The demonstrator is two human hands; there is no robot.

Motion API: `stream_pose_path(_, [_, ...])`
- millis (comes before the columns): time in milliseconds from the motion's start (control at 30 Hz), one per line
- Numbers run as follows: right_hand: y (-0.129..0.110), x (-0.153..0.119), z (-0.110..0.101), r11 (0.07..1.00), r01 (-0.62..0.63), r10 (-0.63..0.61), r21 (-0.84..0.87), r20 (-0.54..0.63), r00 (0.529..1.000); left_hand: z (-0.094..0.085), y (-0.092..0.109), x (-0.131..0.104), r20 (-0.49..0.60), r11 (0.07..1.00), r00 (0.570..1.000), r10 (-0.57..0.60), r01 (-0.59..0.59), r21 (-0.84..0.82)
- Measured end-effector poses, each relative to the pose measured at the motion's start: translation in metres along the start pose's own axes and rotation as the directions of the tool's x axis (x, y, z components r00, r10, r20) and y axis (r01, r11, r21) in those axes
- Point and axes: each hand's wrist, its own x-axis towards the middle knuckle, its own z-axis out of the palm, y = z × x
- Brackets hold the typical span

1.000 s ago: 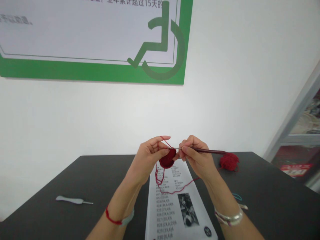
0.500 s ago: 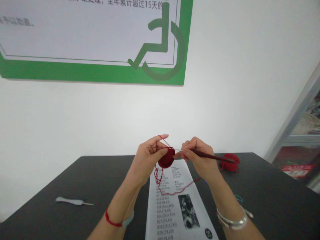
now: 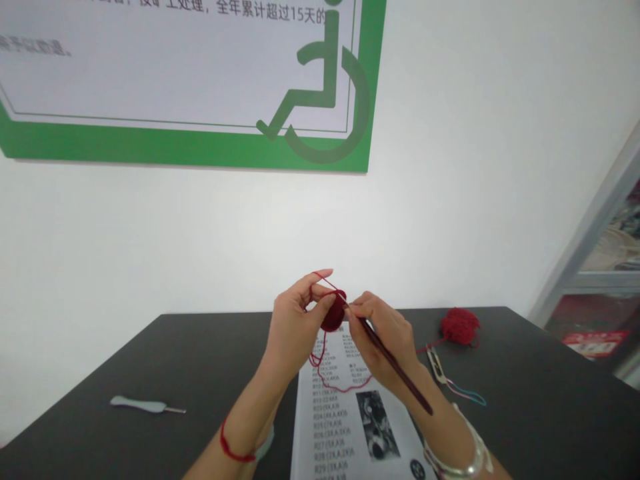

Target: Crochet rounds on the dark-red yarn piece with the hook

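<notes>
My left hand (image 3: 300, 313) pinches a small round piece of dark red crochet (image 3: 332, 315) between thumb and fingers. A strand of red yarn (image 3: 345, 389) runs over its raised index finger and hangs below in a loop above the printed sheet. In my right hand (image 3: 383, 330) is a crochet hook with a dark brown handle (image 3: 395, 365), held like a pen and slanting down to the right. Its thin metal tip meets the upper right edge of the crochet piece; whether it sits inside a stitch I cannot tell.
A printed pattern sheet (image 3: 333, 427) lies on the dark table (image 3: 210, 360) below my hands. To the left is a grey-handled crochet hook (image 3: 145, 404). A red yarn ball (image 3: 460, 327) and a small metal tool with a blue cord (image 3: 436, 364) lie right. A green-framed sign (image 3: 200, 150) hangs ahead.
My right hand has shifted left and turned, so the hook handle swings from nearly level to steeply slanted. The small metal tool on the right has come into view. My left hand barely moved.
</notes>
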Motion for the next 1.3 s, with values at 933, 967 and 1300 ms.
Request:
stream_pose_path(933, [0.004,0.0,-0.004,0.921,-0.308,0.311,0.239,0.024,0.95,-0.005,0.0,0.001,0.034,0.921,0.978,0.205,-0.205,0.332])
stream_pose_path(967, [0.005,-0.001,-0.006,0.872,-0.397,0.401,0.286,0.048,0.915,-0.005,0.0,0.0,0.043,0.914,0.976,0.213,-0.215,0.344])
stream_pose_path(1300, [0.019,0.007,-0.016,0.55,-0.535,0.515,0.641,0.245,0.822,-0.008,0.001,0.002,0.099,0.941,0.979,0.176,-0.197,0.274])
